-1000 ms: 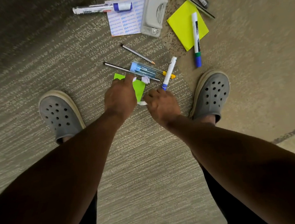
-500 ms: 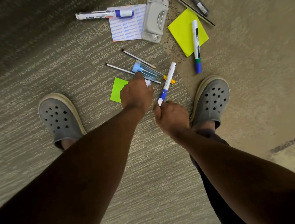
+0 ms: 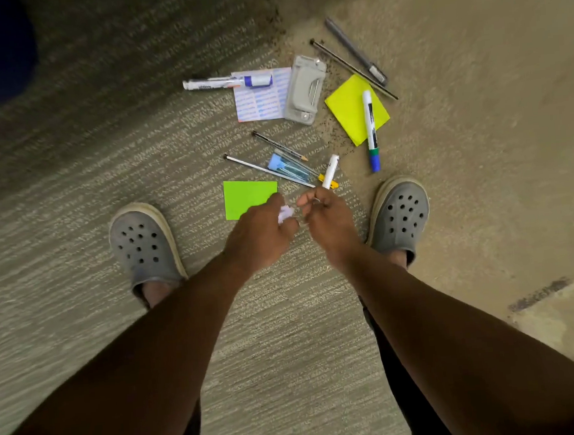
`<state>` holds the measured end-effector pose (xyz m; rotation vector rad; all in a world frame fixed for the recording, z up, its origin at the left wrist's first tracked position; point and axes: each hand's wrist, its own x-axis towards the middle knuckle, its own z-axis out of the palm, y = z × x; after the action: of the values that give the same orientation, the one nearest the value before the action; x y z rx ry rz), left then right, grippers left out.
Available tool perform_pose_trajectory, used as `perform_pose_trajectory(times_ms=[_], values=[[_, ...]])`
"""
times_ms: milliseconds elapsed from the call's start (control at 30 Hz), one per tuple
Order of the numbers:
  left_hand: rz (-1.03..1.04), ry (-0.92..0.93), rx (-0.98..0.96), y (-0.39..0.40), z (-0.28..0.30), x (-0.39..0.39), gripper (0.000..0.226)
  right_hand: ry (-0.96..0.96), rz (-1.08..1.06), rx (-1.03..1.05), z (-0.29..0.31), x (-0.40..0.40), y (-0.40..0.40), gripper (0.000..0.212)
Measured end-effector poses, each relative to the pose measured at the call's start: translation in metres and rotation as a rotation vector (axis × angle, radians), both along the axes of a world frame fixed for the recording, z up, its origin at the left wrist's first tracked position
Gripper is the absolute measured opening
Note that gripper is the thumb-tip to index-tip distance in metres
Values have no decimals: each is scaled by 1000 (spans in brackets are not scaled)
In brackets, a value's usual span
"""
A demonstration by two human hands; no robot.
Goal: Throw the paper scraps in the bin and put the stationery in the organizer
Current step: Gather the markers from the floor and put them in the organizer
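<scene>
White paper scrap (image 3: 286,213) in left hand (image 3: 263,234)

A crumpled white paper scrap (image 3: 285,213) sat pinched in the left hand (image 3: 263,234). The right hand (image 3: 327,219) gripped a white marker (image 3: 330,172), upright. A green sticky note (image 3: 248,197) lay flat on carpet.

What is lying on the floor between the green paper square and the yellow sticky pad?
In the head view, between the green square and yellow pad lie thin pencils, a clear blue-capped tube and bare carpet.
</scene>
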<state>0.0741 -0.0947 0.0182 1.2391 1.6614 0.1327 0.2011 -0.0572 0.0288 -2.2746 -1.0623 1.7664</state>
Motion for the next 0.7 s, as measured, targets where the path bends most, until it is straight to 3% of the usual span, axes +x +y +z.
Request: perform_pose_trajectory(times_ms=[100,233,300,400,533,700], values=[[81,-136,3,-3,54,-11,9,72,-191,-45,44,-26,5,32],[169,-203,-13,-3,117,-34,9,148,-135,25,105,-66,6,22],[235,-210,7,-4,145,-45,11,146,-150,53,129,-87,12,28],[475,-242,47,3,179,-67,15,229,-303,26,162,-128,29,39],[758,-172,216,26,213,-116,6,371,-401,0,203,-200,56,36],[1113,-69,413,53,253,-190,14,403,-377,216,238,-290,84,39]])
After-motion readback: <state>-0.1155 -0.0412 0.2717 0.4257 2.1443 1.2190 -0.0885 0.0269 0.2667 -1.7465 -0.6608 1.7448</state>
